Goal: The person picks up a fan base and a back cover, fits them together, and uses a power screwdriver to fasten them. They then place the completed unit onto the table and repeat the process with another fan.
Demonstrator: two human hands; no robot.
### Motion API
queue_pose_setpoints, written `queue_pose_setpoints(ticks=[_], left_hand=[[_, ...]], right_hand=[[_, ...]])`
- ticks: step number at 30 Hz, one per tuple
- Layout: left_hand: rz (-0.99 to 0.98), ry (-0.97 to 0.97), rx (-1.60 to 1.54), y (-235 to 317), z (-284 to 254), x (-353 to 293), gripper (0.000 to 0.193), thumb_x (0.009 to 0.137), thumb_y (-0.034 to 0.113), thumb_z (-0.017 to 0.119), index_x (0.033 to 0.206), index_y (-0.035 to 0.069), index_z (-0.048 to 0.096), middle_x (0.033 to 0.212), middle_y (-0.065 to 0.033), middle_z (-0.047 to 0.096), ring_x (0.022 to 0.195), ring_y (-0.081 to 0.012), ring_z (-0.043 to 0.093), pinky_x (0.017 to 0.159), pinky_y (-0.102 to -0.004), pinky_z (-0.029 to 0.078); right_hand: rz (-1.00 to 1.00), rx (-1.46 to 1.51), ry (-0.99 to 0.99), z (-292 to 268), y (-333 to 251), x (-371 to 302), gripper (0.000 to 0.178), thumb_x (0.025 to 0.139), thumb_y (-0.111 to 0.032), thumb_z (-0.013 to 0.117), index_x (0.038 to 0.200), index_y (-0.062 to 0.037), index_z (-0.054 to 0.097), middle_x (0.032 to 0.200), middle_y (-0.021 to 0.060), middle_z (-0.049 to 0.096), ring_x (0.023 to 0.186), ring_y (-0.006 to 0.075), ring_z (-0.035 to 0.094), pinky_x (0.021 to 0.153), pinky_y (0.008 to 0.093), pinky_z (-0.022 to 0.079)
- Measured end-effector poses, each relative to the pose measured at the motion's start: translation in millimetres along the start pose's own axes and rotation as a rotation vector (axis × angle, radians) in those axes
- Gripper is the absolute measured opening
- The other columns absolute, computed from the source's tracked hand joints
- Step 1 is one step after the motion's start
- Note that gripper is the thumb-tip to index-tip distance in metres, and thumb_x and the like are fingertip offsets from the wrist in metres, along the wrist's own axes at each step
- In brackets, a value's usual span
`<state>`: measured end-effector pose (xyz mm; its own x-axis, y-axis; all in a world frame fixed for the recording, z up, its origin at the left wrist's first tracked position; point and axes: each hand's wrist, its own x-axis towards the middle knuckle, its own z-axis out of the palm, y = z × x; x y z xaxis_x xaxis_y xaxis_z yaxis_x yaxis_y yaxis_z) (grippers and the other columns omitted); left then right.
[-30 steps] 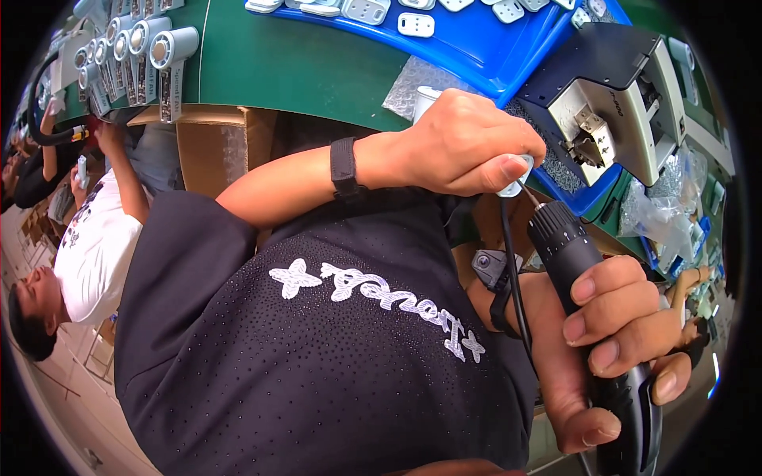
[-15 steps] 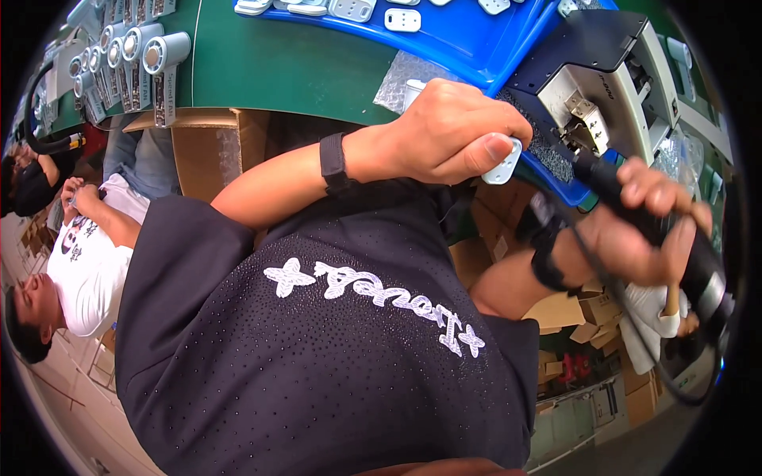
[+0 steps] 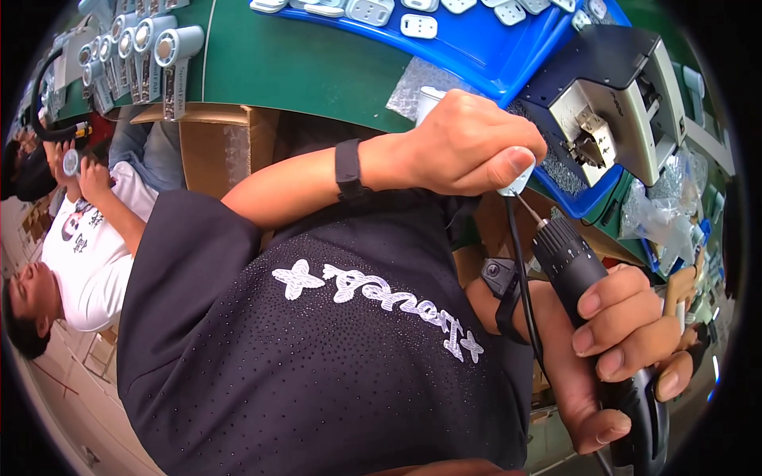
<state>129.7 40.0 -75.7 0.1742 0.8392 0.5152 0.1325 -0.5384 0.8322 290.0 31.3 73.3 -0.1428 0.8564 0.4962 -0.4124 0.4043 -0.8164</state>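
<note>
My left hand (image 3: 476,147) is closed around a pale plastic part (image 3: 517,181), mostly hidden by my fingers and thumb. A pale rounded end (image 3: 429,101) shows beyond the knuckles; whether it belongs to the same part I cannot tell. In my right hand (image 3: 627,341) is a black electric screwdriver (image 3: 567,254), tilted up toward the left. Its thin bit meets the pale part just below my left thumb. A black cable hangs beside the tool.
A dark metal-fronted machine (image 3: 591,139) stands beyond my hands. Small pale plates lie in a blue tray (image 3: 468,59) on the green table (image 3: 294,71). Handheld fans (image 3: 176,59) stand at far left, near a co-worker (image 3: 99,246). Bubble wrap (image 3: 409,83) lies by my left hand.
My right hand has brought the screwdriver away from the machine, down and around, so its bit now reaches the pale part. My left hand has shifted slightly right, still holding that part.
</note>
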Motion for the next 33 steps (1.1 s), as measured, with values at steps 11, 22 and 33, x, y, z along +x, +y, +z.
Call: queue_pose_setpoints(ticks=[11, 22, 33], left_hand=[[0.024, 0.022, -0.012, -5.5, -0.7, -2.6, 0.046, 0.107, 0.036, 0.038, 0.092, 0.004, 0.068, 0.073, -0.0079, 0.066, 0.057, -0.0261, 0.061, 0.055, -0.0368, 0.048], [0.029, 0.001, 0.002, -2.0, -0.7, 3.2, 0.039, 0.105, 0.03, 0.043, 0.089, 0.004, 0.067, 0.073, -0.0085, 0.066, 0.058, -0.0274, 0.063, 0.054, -0.0369, 0.049], [-0.006, 0.045, 0.034, 17.9, -14.8, 6.6, 0.031, 0.102, 0.027, 0.049, 0.087, 0.006, 0.065, 0.075, -0.0072, 0.066, 0.058, -0.0265, 0.062, 0.054, -0.0372, 0.05]], right_hand=[[0.075, -0.092, -0.164, -14.5, -33.1, 8.7, 0.058, 0.091, -0.051, 0.066, 0.129, -0.0129, 0.044, 0.086, 0.0045, 0.049, 0.059, 0.0215, 0.049, 0.058, 0.0428, 0.046], [0.03, 0.016, 0.002, -0.2, 3.9, 6.3, 0.051, 0.082, -0.043, 0.073, 0.113, -0.0098, 0.051, 0.076, 0.0008, 0.049, 0.054, 0.0128, 0.045, 0.062, 0.0362, 0.04], [-0.003, 0.15, -0.003, 9.1, 6.1, 11.9, 0.049, 0.08, -0.042, 0.073, 0.111, -0.009, 0.052, 0.074, 0.0014, 0.049, 0.053, 0.0136, 0.045, 0.061, 0.0354, 0.04]])
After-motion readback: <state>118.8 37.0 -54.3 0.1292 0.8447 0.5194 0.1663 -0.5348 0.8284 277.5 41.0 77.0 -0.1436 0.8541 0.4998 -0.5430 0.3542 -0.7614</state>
